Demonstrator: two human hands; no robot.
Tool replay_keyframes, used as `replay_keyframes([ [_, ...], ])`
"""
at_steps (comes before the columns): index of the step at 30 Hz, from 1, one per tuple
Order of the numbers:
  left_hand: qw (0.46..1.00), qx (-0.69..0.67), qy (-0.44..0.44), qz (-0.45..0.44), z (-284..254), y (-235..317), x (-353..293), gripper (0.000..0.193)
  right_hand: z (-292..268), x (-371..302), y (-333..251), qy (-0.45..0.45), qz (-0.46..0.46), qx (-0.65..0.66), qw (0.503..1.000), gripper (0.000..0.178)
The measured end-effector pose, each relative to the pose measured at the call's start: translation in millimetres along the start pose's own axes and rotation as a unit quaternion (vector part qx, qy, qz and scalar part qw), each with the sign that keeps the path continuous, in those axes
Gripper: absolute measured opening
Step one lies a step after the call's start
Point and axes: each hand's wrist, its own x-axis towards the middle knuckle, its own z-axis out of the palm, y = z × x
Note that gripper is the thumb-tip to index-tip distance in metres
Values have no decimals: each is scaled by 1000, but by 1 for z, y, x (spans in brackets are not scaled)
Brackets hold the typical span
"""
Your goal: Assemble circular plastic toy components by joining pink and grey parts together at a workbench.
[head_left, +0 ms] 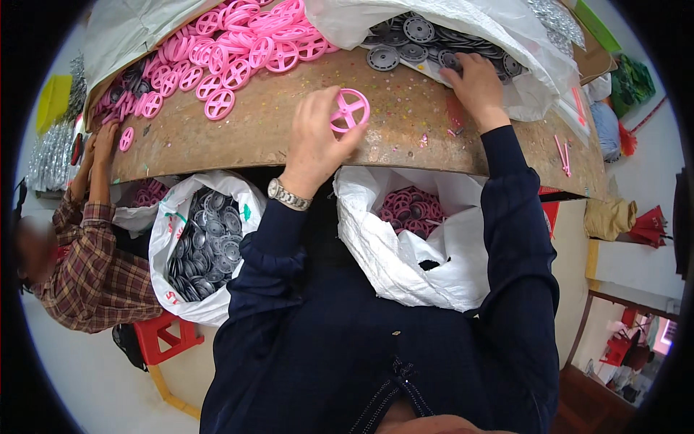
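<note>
My left hand (318, 137) holds a pink spoked plastic wheel (350, 110) by its rim, just above the brown worktable (289, 123). A wristwatch (288, 194) sits on that wrist. My right hand (474, 81) reaches into a pile of dark grey wheels (412, 40) lying on a white sack at the table's far side; its fingertips are among the grey wheels and whether it grips one is hidden. A heap of loose pink wheels (238, 43) covers the table's far left.
Below the table edge stand a white sack of grey wheels (206, 249) on the left and a white sack of assembled pink-and-grey wheels (412, 210) in the middle. Another person in a plaid shirt (87, 267) works at the left, hands at the table edge. A red stool (163, 336) stands nearby.
</note>
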Motion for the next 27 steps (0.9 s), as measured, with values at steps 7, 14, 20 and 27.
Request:
replay_keyframes([
  [7,1000,-23,-7,10,9,5,-7,57,13,1,5,36,-45,-90,994,32],
  [14,999,-44,-13,8,11,7,-7,57,-12,1,14,72,18,31,997,24],
  [20,999,-43,-4,23,15,13,-9,64,-50,-36,-34,-95,171,511,837,17],
  [27,993,-113,-33,-26,11,32,-7,65,-76,-76,-81,-220,237,709,627,10],
])
